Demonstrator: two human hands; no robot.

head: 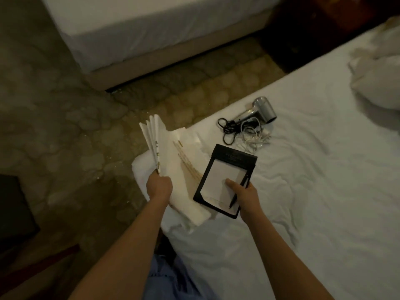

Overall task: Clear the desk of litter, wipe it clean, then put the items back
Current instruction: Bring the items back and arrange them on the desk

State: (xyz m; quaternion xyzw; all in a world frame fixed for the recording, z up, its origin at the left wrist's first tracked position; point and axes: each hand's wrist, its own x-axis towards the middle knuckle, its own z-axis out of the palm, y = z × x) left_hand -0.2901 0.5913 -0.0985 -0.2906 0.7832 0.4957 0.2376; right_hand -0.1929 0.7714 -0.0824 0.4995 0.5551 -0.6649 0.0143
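My left hand (159, 187) grips a fanned bundle of white leaflets (152, 140) at its lower end, above the corner of a white bed (303, 191). My right hand (245, 197) holds a black notepad holder (225, 180) with white paper in it, thumb on the paper, and a black pen (239, 191) lies along its right side under my fingers. More white sheets with gold stripes (184, 169) lie on the bed corner below the leaflets and the holder.
A silver hair dryer (259, 111) with a tangled black cord (231, 128) and a white cable (253, 138) lies on the bed beyond the notepad. A crumpled pillow (376, 79) sits at the far right. A second bed (151, 29) stands across the patterned floor (65, 126).
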